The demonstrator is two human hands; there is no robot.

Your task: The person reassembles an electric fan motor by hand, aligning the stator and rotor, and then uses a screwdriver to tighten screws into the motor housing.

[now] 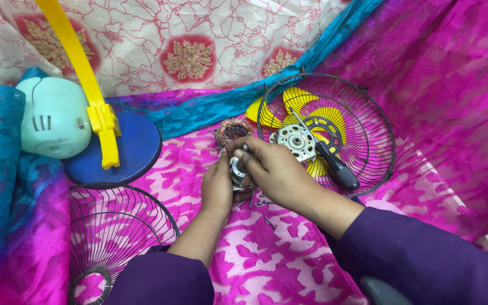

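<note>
Both hands meet over a small silver metal motor part (236, 168) at the middle of the pink cloth. My left hand (217, 183) cups it from the left side. My right hand (272, 169) lies across it from the right, fingers curled on its top. A copper-wound stator (233, 130) sits just behind the hands. Loose screws (262, 203) lie on the cloth just below my right wrist. Most of the held part is hidden by my fingers.
A black wire fan guard (368, 121) at the right holds a yellow fan blade (297, 99), a silver motor end plate (296, 140) and a black-handled screwdriver (337, 168). Another guard (114, 226) lies lower left. A pale green motor housing (52, 116), blue round base (136, 149) and yellow stand (86, 73) sit left.
</note>
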